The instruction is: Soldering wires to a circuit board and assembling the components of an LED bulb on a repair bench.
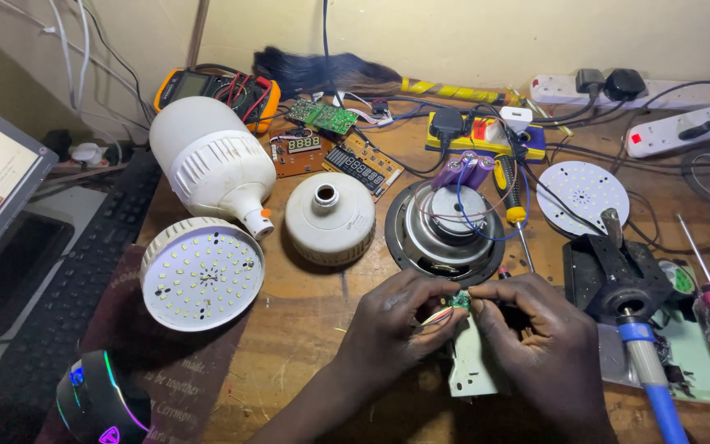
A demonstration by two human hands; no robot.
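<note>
**Small circuit board held at the counter's front edge, bulb parts laid out behind**

- Left hand [396,325]: fingers pinched narrow on a small green circuit board [459,300] and the thin coloured wires [435,316] trailing from it.
- Right hand [544,337]: fingertips closed on the same board from the other side, above a white metal bracket [472,366].
- Stage, as a judgement: disassembly looks done (the big white bulb [207,160], its LED disc [201,273] and a round cap [329,218] lie apart); the board work is mid-way, with no tool in either hand.
- Nearby on the counter [306,329]: speaker [445,234], yellow screwdriver [509,197], soldering iron [647,366] resting on its stand, second LED disc [583,196], multimeter [215,92].
</note>
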